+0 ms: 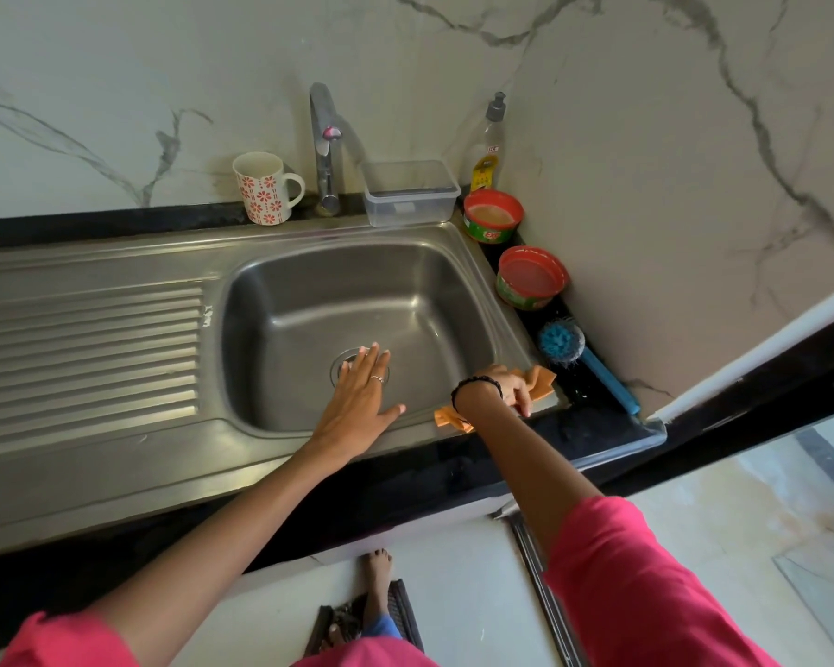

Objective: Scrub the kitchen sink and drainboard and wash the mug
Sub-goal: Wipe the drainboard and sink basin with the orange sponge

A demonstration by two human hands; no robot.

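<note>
The steel sink (434, 281) has a deep basin with a round drain (345, 365) in its floor. A ribbed drainboard (87, 349) stretches to the left of the basin. My left hand (357, 402) reaches over the basin's front rim, fingers straight and pointing at the drain. My right hand (509, 385) grips an orange cloth (540, 382) on the sink's front right corner. The white mug (261, 187) with red flowers stands upright on the back ledge, left of the tap (326, 146).
A clear plastic box (410, 192) sits behind the basin. A dish soap bottle (487, 146), two red-rimmed tubs (492, 216) (530, 279) and a blue brush (562, 344) line the black counter (593, 421) on the right. My bare foot (376, 584) stands on a mat.
</note>
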